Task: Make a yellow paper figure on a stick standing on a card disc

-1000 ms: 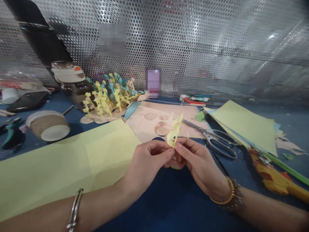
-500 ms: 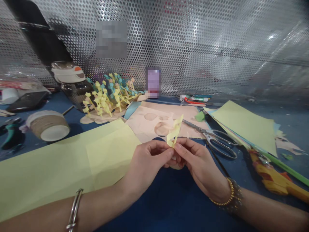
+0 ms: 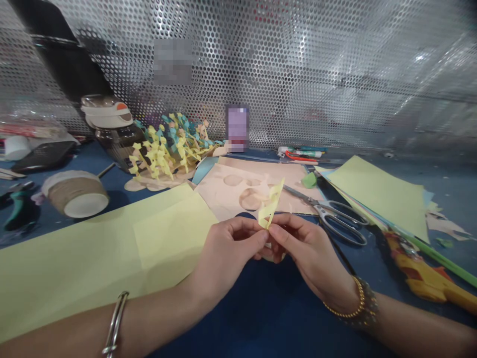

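Observation:
A small folded yellow paper strip stands up between my fingertips in the middle of the view. My left hand pinches its lower end from the left. From the right, my right hand pinches the same end, thumb close to the left thumb. A pale piece below the strip is mostly hidden by my fingers. Behind my hands lies pink paper with round cutouts. Silver scissors rest partly on it, right of the strip. Large yellow sheets lie beneath and left of my left forearm.
Cut paper sprigs in yellow, blue and pink stand at back left, near a dark jar and a twine-wrapped roll. On the right are stacked paper sheets and a yellow glue gun. Pens lie at the back.
The yellow strip has tilted and turned slightly to the right between my fingertips. My right hand has shifted a little, while both hands keep their pinch.

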Demonstrator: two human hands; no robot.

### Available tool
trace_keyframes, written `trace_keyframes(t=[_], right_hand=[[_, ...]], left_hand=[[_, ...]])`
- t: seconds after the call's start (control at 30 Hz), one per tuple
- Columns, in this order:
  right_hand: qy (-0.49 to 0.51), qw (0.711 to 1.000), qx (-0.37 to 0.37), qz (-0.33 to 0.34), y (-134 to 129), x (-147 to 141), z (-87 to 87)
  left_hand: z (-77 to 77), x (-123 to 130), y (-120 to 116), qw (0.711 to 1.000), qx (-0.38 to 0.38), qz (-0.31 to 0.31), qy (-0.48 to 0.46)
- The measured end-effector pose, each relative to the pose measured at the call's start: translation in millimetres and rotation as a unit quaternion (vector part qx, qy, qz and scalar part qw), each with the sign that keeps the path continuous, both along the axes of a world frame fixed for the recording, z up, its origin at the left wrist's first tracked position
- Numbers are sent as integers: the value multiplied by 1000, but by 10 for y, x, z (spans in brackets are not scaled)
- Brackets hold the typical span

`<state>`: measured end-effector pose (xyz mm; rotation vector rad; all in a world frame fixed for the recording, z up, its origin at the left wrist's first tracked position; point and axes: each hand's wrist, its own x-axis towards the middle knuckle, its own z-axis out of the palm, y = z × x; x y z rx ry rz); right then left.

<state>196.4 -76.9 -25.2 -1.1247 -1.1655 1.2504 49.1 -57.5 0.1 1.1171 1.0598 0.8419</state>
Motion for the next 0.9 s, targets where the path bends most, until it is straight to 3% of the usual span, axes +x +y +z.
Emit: trace_keyframes(t=[0.53,0.9], right_hand=[[-2,999,-16,-32,15,-8,46],[-10,1000,-12,-10,18,30,56]], left_hand=[[7,11,-6,1000,15,1,8],[-12,-27,-22,999,31,-9,22]])
